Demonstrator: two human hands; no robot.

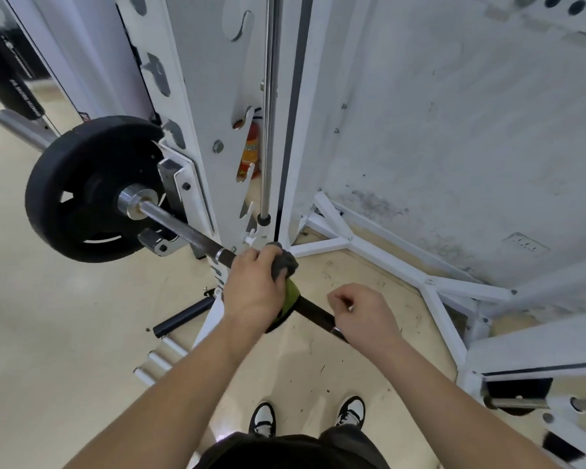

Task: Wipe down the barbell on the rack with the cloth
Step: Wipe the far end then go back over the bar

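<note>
A dark steel barbell (183, 231) rests on the white rack (200, 137), running from a black weight plate (88, 191) at the left down toward me. My left hand (251, 289) is wrapped over the bar, pressing a grey and green cloth (285, 269) around it. My right hand (366, 316) grips the bar a little nearer to me, fingers curled around it. The bar section under both hands is hidden.
A chrome guide rod (269, 106) runs up the rack upright. White base struts (386, 262) spread over the beige floor at right. A black roller (183, 316) and white pegs (163, 357) lie low at left. My shoes (308, 418) stand below the bar.
</note>
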